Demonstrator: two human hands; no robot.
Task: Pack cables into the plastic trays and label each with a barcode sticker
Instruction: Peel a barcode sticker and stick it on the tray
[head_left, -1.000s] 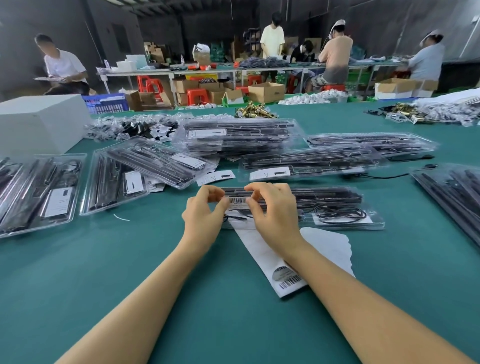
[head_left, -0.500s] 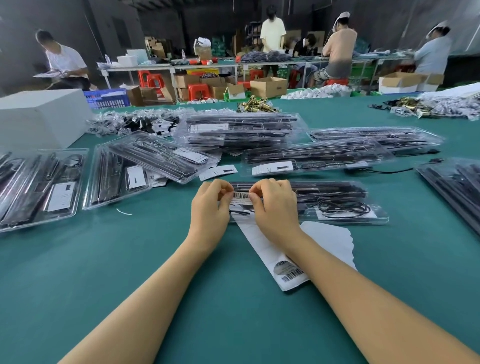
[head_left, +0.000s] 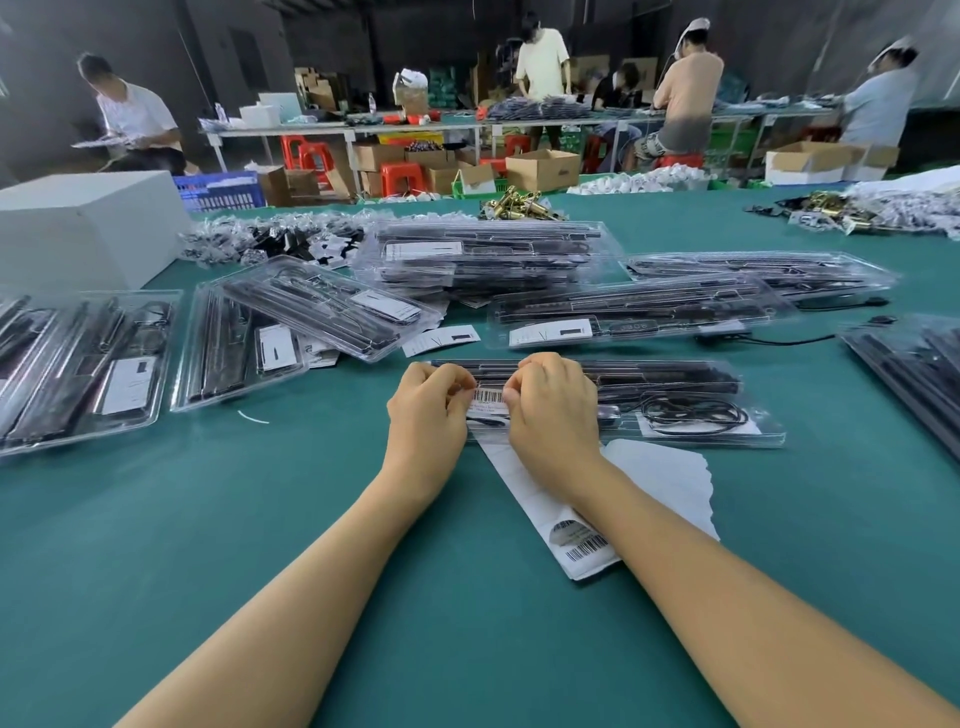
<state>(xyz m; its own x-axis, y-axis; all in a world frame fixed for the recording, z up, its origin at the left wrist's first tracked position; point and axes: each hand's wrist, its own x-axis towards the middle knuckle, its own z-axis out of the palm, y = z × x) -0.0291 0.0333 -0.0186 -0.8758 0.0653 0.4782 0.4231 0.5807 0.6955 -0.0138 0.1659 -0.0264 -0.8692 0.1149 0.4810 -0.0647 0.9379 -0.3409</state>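
Note:
A clear plastic tray (head_left: 675, 400) holding black cables lies flat on the green table in front of me. A white barcode sticker (head_left: 488, 401) sits on the tray's left end. My left hand (head_left: 428, 410) pinches the sticker's left edge and my right hand (head_left: 553, 410) pinches its right edge, fingers curled down on it. Under my right wrist lies a white backing strip (head_left: 571, 540) with one more barcode sticker on it.
Several filled trays lie around: a pair at the left (head_left: 88, 358), a tilted one (head_left: 322, 306), a stack behind (head_left: 488, 254) and more at the right (head_left: 914, 364). A white box (head_left: 83, 228) stands at the far left. People work at a far table.
Both hands with the sticker have come down onto the tray's left end, and the hands now sit closer together on it.

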